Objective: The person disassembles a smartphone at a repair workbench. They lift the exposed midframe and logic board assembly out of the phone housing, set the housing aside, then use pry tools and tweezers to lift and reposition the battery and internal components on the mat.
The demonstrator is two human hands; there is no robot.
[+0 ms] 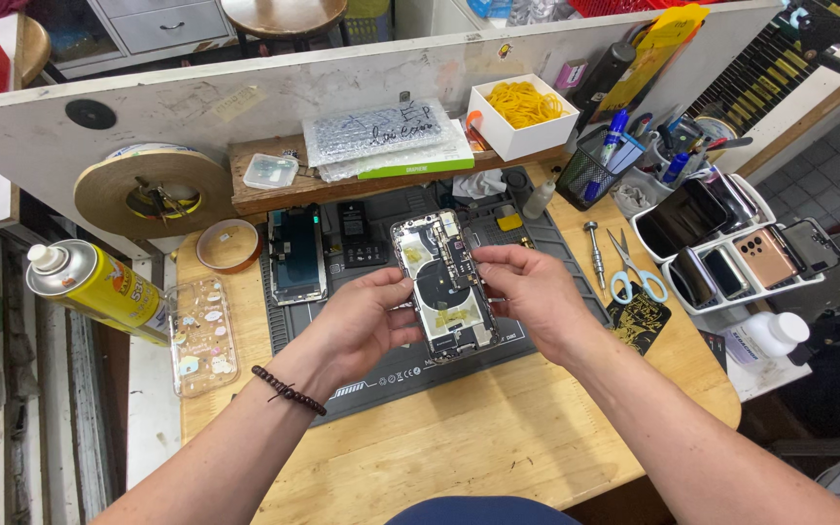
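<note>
While you hold it up over the dark repair mat (537, 243), the opened phone (442, 287) faces you with its back cover off: a silver frame, a round dark coil in the middle, yellowish patches above and below that coil, and a strip of small boards and connectors down the side nearer your right hand. It sits tilted, its top end leaning away from you and slightly left.

Your left hand (362, 321) closes on the phone's left edge, thumb on the face beside the coil, the other fingers curled behind the frame. Your right hand (527, 292) grips the phone's right edge; its thumb and fingertips pinch the upper part of the frame, while the palm stays off it. Both grips are closed on the phone, neither hand spread wide. A beaded bracelet (289, 391) circles your left wrist.

Left of the phone, a detached screen panel (297, 255) lies flat on the mat. Farther left of the phone, a clear patterned case (201, 335) rests on the wooden table (498, 447), with a yellow spray can (99, 289) beyond it. Right of the phone lie a screwdriver (595, 251) and blue-handled scissors (631, 269), and past those a white rack of phones (731, 243).
</note>
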